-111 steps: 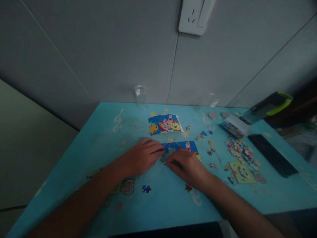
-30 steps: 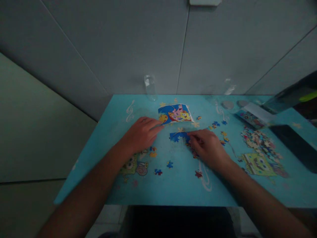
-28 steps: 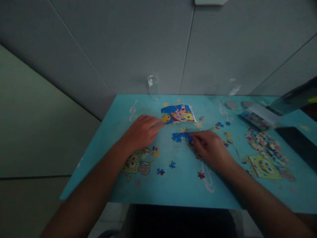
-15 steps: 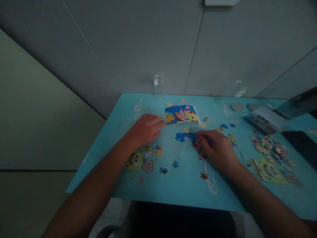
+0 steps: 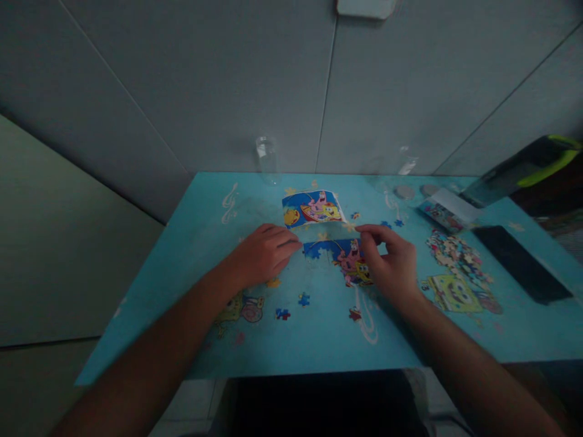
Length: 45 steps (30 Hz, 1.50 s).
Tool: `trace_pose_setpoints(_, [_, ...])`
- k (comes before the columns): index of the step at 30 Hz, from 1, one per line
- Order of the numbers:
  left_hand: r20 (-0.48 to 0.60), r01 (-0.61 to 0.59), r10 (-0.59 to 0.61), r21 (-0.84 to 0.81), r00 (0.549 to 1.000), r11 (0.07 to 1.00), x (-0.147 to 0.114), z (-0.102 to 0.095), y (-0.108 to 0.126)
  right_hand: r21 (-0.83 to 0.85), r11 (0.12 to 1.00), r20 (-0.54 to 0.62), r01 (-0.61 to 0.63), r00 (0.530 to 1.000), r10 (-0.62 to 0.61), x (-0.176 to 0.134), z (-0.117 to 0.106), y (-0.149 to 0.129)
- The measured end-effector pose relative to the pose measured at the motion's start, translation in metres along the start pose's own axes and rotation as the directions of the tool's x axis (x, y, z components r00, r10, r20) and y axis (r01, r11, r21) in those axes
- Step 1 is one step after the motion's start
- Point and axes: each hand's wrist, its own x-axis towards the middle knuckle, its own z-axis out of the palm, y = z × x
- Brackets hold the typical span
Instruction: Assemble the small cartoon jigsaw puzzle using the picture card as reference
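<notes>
A partly assembled jigsaw puzzle (image 5: 353, 261) lies on the table between my hands, with a blue top edge and pink and yellow cartoon figures at its right. My left hand (image 5: 268, 254) rests beside its upper left end, fingers stretched out and holding nothing. At the upper right corner, my right hand (image 5: 392, 258) has thumb and index finger pinched on the puzzle's edge; the exact contact is partly hidden. Just beyond lies a slightly curled picture sheet (image 5: 312, 208) with the same figures. Loose puzzle pieces lie nearer me: a blue one (image 5: 303, 298), a blue-red one (image 5: 282, 314) and a dark red one (image 5: 354, 314).
A clear jar (image 5: 268, 161) stands at the table's back edge. To the right are a heap of puzzle pieces (image 5: 458, 258), a dark flat object (image 5: 521, 264), a picture box (image 5: 441, 215), round lids (image 5: 404, 192) and a dark bottle (image 5: 514, 170).
My right hand has shifted off the puzzle's top edge to its right corner, uncovering the figures. My left hand has come nearer, from beside the picture sheet to the puzzle's left end. The view has turned right.
</notes>
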Motion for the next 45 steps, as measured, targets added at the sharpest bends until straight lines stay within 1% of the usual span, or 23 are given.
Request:
trace_pose_setpoints(4, [0.001, 0.001, -0.001, -0.024, 1.0, 1.0, -0.001, 0.002, -0.002, 0.008, 1.0, 0.017, 0.01, 1.0, -0.01, -0.001, 0.002, 0.002])
trace_pose_setpoints(9, [0.002, -0.014, 0.014, -0.011, 1.0, 1.0, -0.001, 0.003, -0.001, 0.013, 1.0, 0.011, 0.012, 1.0, -0.012, 0.0, 0.003, 0.003])
trace_pose_setpoints(19, [0.011, -0.019, 0.019, -0.004, 1.0, 1.0, 0.0, 0.003, -0.001, 0.007, 0.999, 0.036, 0.04, 0.999, -0.04, -0.001, 0.003, 0.001])
trace_pose_setpoints(24, [0.029, -0.01, 0.01, 0.002, 1.0, 1.0, -0.001, 0.003, -0.001, -0.001, 0.998, 0.054, 0.07, 0.996, -0.07, -0.001, 0.003, 0.001])
trace_pose_setpoints(28, [0.023, -0.017, 0.017, 0.002, 1.0, 1.0, 0.0, 0.002, -0.001, 0.003, 0.996, 0.054, 0.09, 0.994, -0.09, -0.002, 0.004, 0.002])
trace_pose_setpoints(35, [0.027, -0.022, 0.022, -0.001, 0.999, 1.0, 0.0, 0.003, 0.0, -0.01, 0.996, 0.067, 0.09, 0.994, -0.089, 0.0, 0.003, 0.004])
trace_pose_setpoints(38, [0.018, -0.031, 0.031, -0.004, 0.999, 1.0, -0.001, 0.003, 0.0, -0.027, 0.998, 0.092, 0.048, 0.995, -0.046, -0.003, -0.005, 0.002])
trace_pose_setpoints(40, [0.011, -0.037, 0.037, -0.007, 0.999, 0.999, -0.001, 0.003, 0.0, -0.05, 0.998, 0.123, 0.027, 0.992, -0.021, -0.011, -0.016, 0.001])
trace_pose_setpoints(42, [0.003, -0.042, 0.042, -0.002, 0.999, 0.999, 0.0, 0.003, 0.0, -0.091, 0.995, 0.166, 0.039, 0.986, -0.023, -0.024, -0.029, -0.002])
trace_pose_setpoints(44, [-0.008, -0.052, 0.052, 0.008, 0.999, 0.999, 0.001, 0.004, 0.0, -0.146, 0.986, 0.238, 0.079, 0.97, -0.042, -0.042, -0.042, -0.004])
trace_pose_setpoints(45, [-0.011, -0.057, 0.058, 0.013, 0.998, 0.998, 0.001, 0.004, 0.001, -0.168, 0.982, 0.255, 0.089, 0.966, -0.044, -0.052, -0.047, -0.005])
